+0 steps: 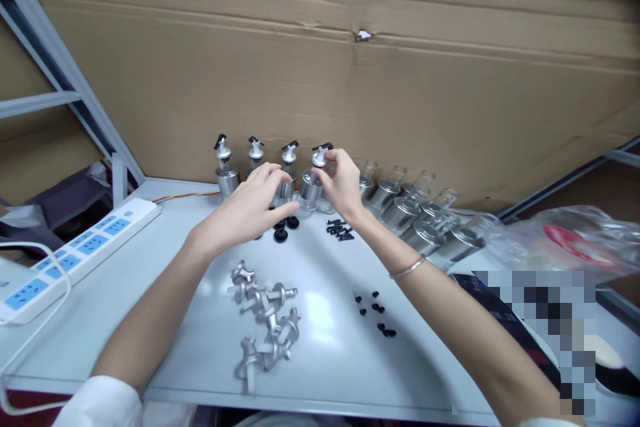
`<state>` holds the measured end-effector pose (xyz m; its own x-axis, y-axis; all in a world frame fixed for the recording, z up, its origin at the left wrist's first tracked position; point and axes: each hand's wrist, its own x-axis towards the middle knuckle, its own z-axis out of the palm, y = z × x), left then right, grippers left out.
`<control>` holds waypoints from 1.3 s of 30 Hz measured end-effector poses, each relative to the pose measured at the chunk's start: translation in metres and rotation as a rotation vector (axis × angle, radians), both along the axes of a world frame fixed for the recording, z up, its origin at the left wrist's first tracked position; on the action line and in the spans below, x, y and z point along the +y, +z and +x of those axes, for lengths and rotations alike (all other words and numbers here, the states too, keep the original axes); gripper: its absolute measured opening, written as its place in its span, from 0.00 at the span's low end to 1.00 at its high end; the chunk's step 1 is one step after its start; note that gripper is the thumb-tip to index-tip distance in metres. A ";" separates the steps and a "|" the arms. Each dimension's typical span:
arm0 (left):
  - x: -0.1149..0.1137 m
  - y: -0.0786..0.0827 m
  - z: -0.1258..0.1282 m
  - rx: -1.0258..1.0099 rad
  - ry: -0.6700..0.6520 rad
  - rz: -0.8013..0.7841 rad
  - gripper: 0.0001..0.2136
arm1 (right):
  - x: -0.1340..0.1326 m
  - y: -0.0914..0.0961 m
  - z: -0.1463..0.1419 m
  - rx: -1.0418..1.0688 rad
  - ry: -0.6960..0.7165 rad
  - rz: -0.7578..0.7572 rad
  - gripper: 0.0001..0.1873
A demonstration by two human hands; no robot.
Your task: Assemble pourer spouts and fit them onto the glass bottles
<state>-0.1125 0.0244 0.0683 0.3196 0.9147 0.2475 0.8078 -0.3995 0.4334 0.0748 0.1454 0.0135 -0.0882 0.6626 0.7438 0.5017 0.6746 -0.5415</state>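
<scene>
Where fingers [338, 155] pinch, silvery spout [319, 158] flares.

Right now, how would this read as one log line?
right hand: fingers at pourer on bottle | left hand: open, near black parts

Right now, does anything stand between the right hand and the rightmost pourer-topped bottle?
Nothing visible does: the right hand is right at the bottle, thumb and fingers around the silver pourer on top.
</scene>
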 end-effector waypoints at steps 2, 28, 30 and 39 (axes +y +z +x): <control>0.001 -0.001 -0.003 -0.005 0.011 0.003 0.15 | 0.007 -0.005 -0.002 -0.001 -0.008 -0.004 0.11; 0.020 -0.022 -0.006 0.280 -0.148 -0.428 0.16 | 0.006 -0.018 0.004 -0.112 0.009 -0.132 0.20; 0.016 -0.022 -0.003 0.310 -0.169 -0.450 0.16 | -0.014 -0.018 0.017 -0.122 0.039 -0.139 0.19; -0.013 -0.047 0.037 0.494 -0.433 -0.551 0.13 | -0.121 -0.039 0.054 -0.696 0.507 -0.307 0.10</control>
